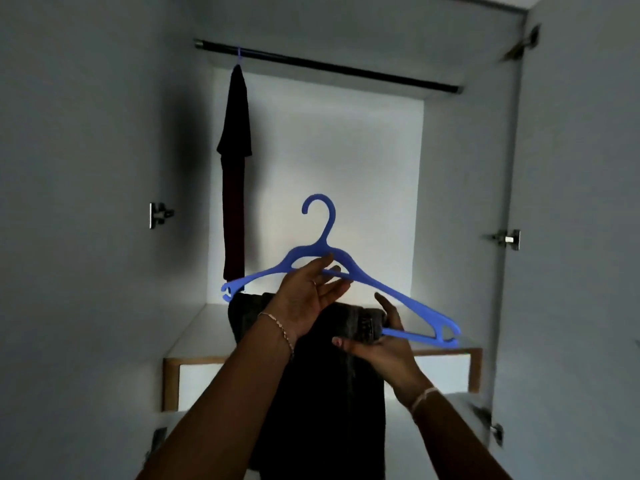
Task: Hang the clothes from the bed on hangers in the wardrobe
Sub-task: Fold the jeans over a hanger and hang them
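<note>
I hold a blue plastic hanger in front of the open wardrobe, tilted down to the right. My left hand holds it near the neck, fingers on the inner bar. A dark garment hangs folded over the hanger's lower bar and drops out of view at the bottom. My right hand grips the garment's fold at the bar. Higher up, a black rail crosses the wardrobe. One dark garment hangs at the rail's left end on a blue hanger hook.
The wardrobe has white walls and a white shelf with a wooden edge below the rail. Both doors stand open, with metal hinges on the left side and the right side. The rail is bare to the right of the hung garment.
</note>
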Demonstrator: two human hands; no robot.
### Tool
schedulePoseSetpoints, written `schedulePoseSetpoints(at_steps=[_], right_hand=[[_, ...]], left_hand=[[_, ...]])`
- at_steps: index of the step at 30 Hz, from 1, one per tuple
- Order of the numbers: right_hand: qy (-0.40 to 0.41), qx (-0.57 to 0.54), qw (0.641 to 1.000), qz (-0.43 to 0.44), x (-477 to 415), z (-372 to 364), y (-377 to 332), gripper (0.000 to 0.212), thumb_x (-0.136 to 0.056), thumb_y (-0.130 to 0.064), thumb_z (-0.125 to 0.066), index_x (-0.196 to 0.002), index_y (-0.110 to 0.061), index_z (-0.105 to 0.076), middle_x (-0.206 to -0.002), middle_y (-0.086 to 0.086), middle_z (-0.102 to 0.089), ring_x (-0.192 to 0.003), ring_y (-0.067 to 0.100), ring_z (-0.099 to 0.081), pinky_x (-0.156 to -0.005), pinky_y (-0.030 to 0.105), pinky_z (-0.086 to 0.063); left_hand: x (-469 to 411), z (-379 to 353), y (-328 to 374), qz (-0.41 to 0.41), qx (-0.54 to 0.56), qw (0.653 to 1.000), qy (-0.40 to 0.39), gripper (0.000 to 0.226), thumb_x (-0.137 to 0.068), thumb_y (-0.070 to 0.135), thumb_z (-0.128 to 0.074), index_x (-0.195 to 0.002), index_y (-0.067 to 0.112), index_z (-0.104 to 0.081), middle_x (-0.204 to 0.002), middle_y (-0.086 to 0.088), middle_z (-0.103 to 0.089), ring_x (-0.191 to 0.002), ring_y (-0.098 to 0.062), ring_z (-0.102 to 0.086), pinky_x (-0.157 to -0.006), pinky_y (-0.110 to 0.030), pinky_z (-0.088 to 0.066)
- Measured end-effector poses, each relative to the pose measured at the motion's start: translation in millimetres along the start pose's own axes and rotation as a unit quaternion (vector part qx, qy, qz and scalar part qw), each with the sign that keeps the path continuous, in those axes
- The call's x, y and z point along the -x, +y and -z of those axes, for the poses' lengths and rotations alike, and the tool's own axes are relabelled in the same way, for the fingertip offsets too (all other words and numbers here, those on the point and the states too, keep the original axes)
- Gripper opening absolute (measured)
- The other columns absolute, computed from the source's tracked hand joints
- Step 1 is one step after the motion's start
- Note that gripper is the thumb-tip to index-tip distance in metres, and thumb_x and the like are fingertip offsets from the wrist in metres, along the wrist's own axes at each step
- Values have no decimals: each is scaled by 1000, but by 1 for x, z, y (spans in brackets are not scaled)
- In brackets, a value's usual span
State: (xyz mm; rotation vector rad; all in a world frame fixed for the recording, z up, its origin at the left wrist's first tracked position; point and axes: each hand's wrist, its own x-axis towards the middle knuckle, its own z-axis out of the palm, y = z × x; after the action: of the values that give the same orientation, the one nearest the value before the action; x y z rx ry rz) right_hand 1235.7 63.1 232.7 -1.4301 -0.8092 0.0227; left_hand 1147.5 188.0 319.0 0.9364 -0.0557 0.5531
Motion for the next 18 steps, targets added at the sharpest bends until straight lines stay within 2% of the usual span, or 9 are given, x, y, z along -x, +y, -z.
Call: schedulePoseSetpoints(at_steps=[3,5,7,9,11,13,15,18], right_hand=[[15,23,999,24,-54,-20,8,95,-60,-22,-92,-133,-40,-34,-109,-19,-59,-96,-4,-59,-80,9,-44],[16,61,997,55,-90,-34,13,82,-66,-26,-88,-131,-36,-38,-106,-24,-56,-90,-10,-56,-85,6,-40],[39,100,990,91,-126,-51,17,67,-70,-32,-85,-125,-31,-47,-102,-22,-59,-89,-7,-56,-95,17,-44],[63,101,984,128,-159,-67,18,52,-73,-31,-83,-116,-27,-54,-97,-16,-65,-89,0,-61,-93,29,-51],[68,82,980,166,-197,-82,17,49,-76,-29,-80,-118,-29,-53,-99,-14,-67,-92,4,-64,-85,22,-51],[59,97,971,211,-240,-93,12,53,-76,-30,-81,-120,-38,-52,-101,-20,-66,-94,2,-65,-76,15,-49],[54,126,961,242,-279,-103,4,53,-78,-34,-79,-122,-40,-52,-101,-22,-65,-93,0,-64,-78,18,-52],[90,126,950,270,-337,-122,-13,40,-86,-33,-70,-121,-34,-51,-97,-13,-68,-89,5,-65,-87,32,-55]], left_hand=[[-51,0,16,-30,-55,998,12,20,-88,13,-65,-106,4,-67,-121,-25,-61,-88,-33,-68,-72,-35,-60],[-86,4,29,-52,-79,995,25,18,-89,12,-64,-106,6,-67,-122,-25,-61,-84,-33,-69,-71,-35,-61],[-121,8,45,-60,-111,992,32,14,-90,12,-65,-103,8,-66,-123,-26,-59,-84,-34,-69,-71,-35,-61],[-152,12,64,-48,-153,987,33,10,-91,14,-64,-100,13,-63,-122,-27,-60,-82,-34,-70,-69,-34,-61],[-191,17,88,-38,-194,980,24,13,-90,20,-65,-103,18,-60,-120,-26,-61,-79,-33,-72,-66,-33,-60],[-232,20,114,-40,-243,969,19,25,-88,28,-68,-110,20,-59,-117,-23,-63,-80,-32,-73,-69,-33,-60],[-266,23,137,-51,-288,956,19,38,-85,33,-71,-118,19,-57,-114,-20,-65,-79,-29,-73,-71,-33,-60],[-311,19,169,-89,-336,937,7,39,-85,37,-69,-119,22,-56,-114,-15,-66,-79,-25,-72,-71,-31,-59]])
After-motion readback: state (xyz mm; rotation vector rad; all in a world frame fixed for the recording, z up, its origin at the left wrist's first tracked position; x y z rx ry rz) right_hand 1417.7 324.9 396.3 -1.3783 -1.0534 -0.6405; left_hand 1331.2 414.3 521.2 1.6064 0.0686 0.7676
